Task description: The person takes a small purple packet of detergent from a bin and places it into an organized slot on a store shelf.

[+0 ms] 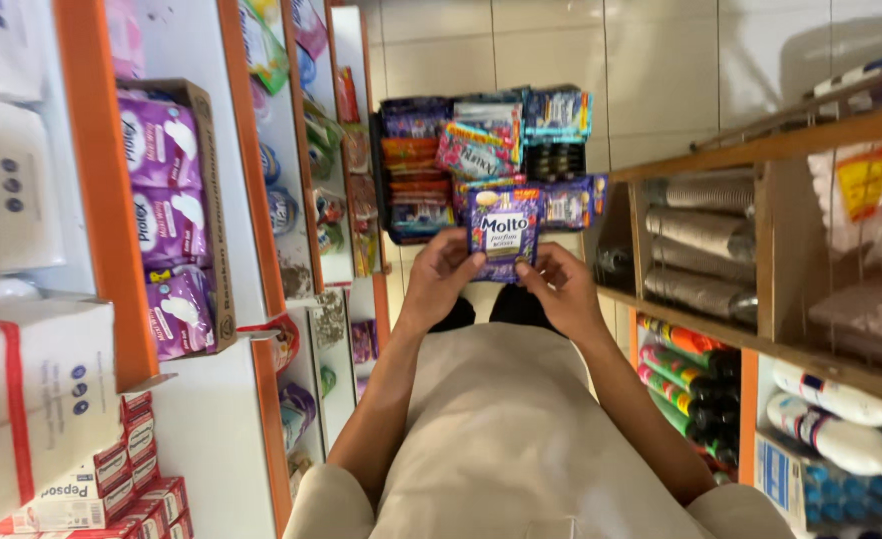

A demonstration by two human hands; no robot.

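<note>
Sachets fill the dark crate on the tiled floor at twelve o'clock, and you stand over it holding one purple sachet pack up between both hands. Your left hand grips the pack's lower left edge, fingers pinched on it; your right hand does the same on the lower right edge. So both sets of fingers are closed on the pack, which hangs in the air just above the crate, its printed face turned up toward you.

You look to be mid-step — the pack is lifted out and being checked or squared up, not yet placed anywhere. Any next move calls for keeping both pinches even, since the thin pack would fold or slip if one side lets go first, and for a clear look at where it belongs.

At nine o'clock runs an orange-edged shelf with a carton of purple packets; at three o'clock a wooden rack holds rolled silver sleeves and coloured bottles. Your shoes are mostly hidden behind your shirt and arms. How many sachets hang joined behind the front one is impossible to tell, and the crate's lower layers are covered.
</note>
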